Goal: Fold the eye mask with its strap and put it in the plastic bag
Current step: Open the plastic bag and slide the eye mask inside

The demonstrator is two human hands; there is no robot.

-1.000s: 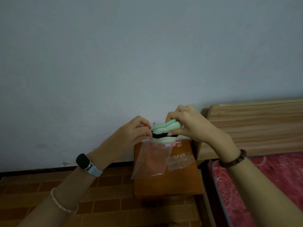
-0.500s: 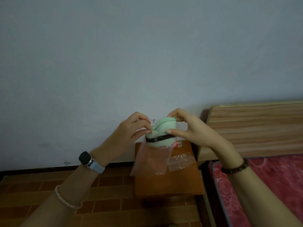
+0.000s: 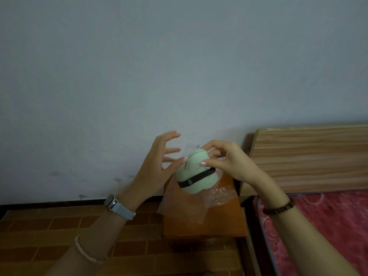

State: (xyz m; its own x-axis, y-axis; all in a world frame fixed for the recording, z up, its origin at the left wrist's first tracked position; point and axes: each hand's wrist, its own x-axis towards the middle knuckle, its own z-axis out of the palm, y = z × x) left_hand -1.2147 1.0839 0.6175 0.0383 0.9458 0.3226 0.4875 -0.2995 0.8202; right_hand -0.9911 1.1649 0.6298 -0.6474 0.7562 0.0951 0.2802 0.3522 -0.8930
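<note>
The folded pale green eye mask is held in the air with its black strap wrapped around its lower half. My right hand pinches the mask's top between thumb and fingers. To its left, my left hand has its fingers spread apart, and only the thumb tip touches the mask's left edge. The clear plastic bag hangs just below and behind the mask. I cannot tell whether the mask's bottom is inside the bag's mouth.
A small orange wooden table stands below the hands against the grey wall, with a crumpled clear plastic piece on it. A wooden headboard and a red bedspread are to the right. The floor is brown brick tile.
My left hand has let go of its pinch and spread its fingers. The mask has turned more upright and dropped slightly toward the bag, with the strap showing lower across it.
</note>
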